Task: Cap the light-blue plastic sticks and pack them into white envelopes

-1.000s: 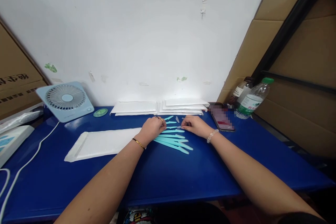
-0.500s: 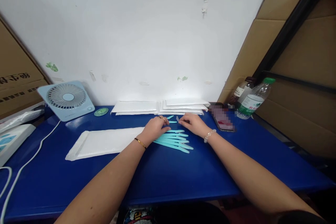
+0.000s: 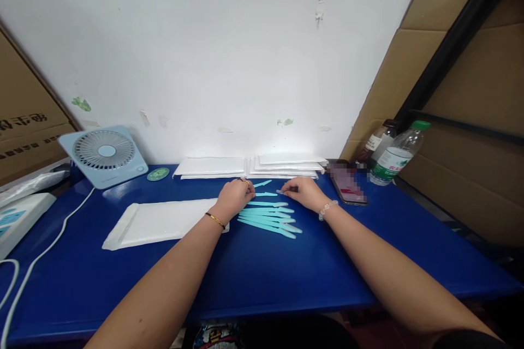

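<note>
My left hand is closed on the handle end of a teal eyebrow razor, whose tip points right. Facing it, my right hand pinches a small clear blade cap, close to the razor's tip. Just beyond the left fingers lies another teal razor, partly covered by them. Nearer to me, several teal razors with pale tips are fanned out on the blue table. A flat white padded packet lies left of them, its right part behind my left wrist.
White packets are stacked along the wall. At the left stand a light blue fan with a cable and a green round coaster. A phone and two bottles are at the right, by cardboard.
My left hand has moved left and slightly toward me, uncovering the fanned razors' handles; a razor is now in its fingers. The clear cap in my right hand has come lower, toward that razor's tip.
</note>
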### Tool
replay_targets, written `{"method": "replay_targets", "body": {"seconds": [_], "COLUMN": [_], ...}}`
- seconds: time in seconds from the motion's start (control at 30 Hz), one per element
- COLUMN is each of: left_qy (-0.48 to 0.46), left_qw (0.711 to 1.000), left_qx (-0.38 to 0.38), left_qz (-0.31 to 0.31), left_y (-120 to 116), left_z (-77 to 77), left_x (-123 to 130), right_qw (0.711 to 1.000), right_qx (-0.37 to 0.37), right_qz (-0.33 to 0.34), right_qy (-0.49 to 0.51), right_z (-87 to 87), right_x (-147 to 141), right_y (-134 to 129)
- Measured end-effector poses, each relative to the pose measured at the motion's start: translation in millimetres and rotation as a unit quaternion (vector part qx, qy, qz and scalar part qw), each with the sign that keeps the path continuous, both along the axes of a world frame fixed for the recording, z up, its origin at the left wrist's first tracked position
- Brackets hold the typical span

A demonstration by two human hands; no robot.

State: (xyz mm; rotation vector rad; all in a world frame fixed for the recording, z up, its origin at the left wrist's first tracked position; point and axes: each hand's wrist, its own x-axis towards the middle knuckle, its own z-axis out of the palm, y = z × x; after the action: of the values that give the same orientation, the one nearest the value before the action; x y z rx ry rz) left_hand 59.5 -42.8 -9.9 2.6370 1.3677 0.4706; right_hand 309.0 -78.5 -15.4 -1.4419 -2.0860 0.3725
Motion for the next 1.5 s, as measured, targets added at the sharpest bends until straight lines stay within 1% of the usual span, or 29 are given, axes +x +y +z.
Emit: {"method": "replay_targets", "body": {"seconds": [0.1, 0.23, 0.33, 0.4, 0.43, 0.5, 0.57, 0.6, 0.63, 0.7, 0.77, 0.87, 1.0, 1.07, 1.13, 1.23, 1.37, 1.5], "left_qy": [-0.006, -0.022, -0.035, -0.037, -0.037, -0.038, -0.039, -0.038, -0.035, -0.031, -0.03, -0.033, -0.039, -0.038, -0.038, -0.042, -0.045, -0.043], "left_qw": [1.0, 0.999, 0.998, 0.996, 0.996, 0.998, 0.999, 0.999, 0.999, 0.999, 0.999, 0.999, 0.999, 0.999, 0.999, 0.999, 0.999, 0.999], "left_qx": [-0.004, -0.026, -0.061, -0.077, -0.072, -0.036, 0.009, 0.021, 0.024, 0.018, 0.012, 0.007, 0.004, 0.001, -0.003, -0.001, 0.003, -0.005], "left_qz": [0.005, 0.008, -0.009, -0.027, -0.031, -0.025, -0.003, 0.009, 0.018, 0.028, 0.025, 0.011, -0.001, 0.0, 0.003, 0.002, -0.004, 0.001], "left_y": [-0.2, -1.0, -2.1, -2.9, -3.2, -3.0, -1.6, -0.5, 0.8, 3.1, 4.9, 6.1, 6.4, 6.2, 6.0, 5.8, 6.1, 6.2], "left_z": [0.3, 1.0, 0.4, 0.1, 0.1, 0.7, 1.3, 1.3, 1.0, -0.4, -2.3, -3.9, -3.2, -2.7, -2.5, -2.9, -3.0, -2.0], "left_x": [0.3, 3.6, 7.2, 8.2, 7.9, 5.6, 2.0, 0.1, -1.6, -3.8, -4.3, -3.2, -2.3, -2.4, -2.6, -2.9, -3.0, -2.9], "right_qw": [0.999, 0.997, 0.996, 0.995, 0.996, 0.998, 0.995, 0.993, 0.993, 0.995, 0.997, 0.998, 0.998, 0.999, 0.999, 0.999, 1.0, 1.0], "right_qx": [-0.015, -0.029, -0.03, -0.033, -0.025, 0.02, 0.076, 0.085, 0.075, 0.047, 0.028, 0.027, 0.038, 0.027, 0.013, 0.014, 0.024, 0.015], "right_qz": [0.003, 0.019, 0.024, 0.038, 0.037, 0.005, -0.06, -0.085, -0.092, -0.082, -0.06, -0.037, 0.0, 0.002, -0.01, -0.025, -0.003, 0.015], "right_qy": [0.03, 0.074, 0.084, 0.084, 0.081, 0.06, 0.018, -0.001, -0.016, -0.032, -0.036, -0.037, -0.047, -0.039, -0.027, -0.014, -0.018, 0.001], "right_z": [-0.4, -5.3, -8.3, -7.6, -6.5, -3.7, -2.0, -2.2, -3.2, -6.7, -10.3, -11.7, -8.4, -7.7, -8.1, -8.9, -8.6, -8.0], "right_x": [-2.9, -13.6, -19.5, -17.1, -13.2, 0.0, 17.3, 25.7, 33.0, 42.0, 42.3, 32.2, 21.1, 21.1, 23.1, 24.9, 21.8, 15.4], "right_y": [-0.9, -0.2, -0.2, 0.4, 1.1, 4.0, 8.3, 10.7, 12.9, 16.5, 18.3, 17.9, 15.3, 15.0, 15.3, 15.2, 13.8, 12.8]}}
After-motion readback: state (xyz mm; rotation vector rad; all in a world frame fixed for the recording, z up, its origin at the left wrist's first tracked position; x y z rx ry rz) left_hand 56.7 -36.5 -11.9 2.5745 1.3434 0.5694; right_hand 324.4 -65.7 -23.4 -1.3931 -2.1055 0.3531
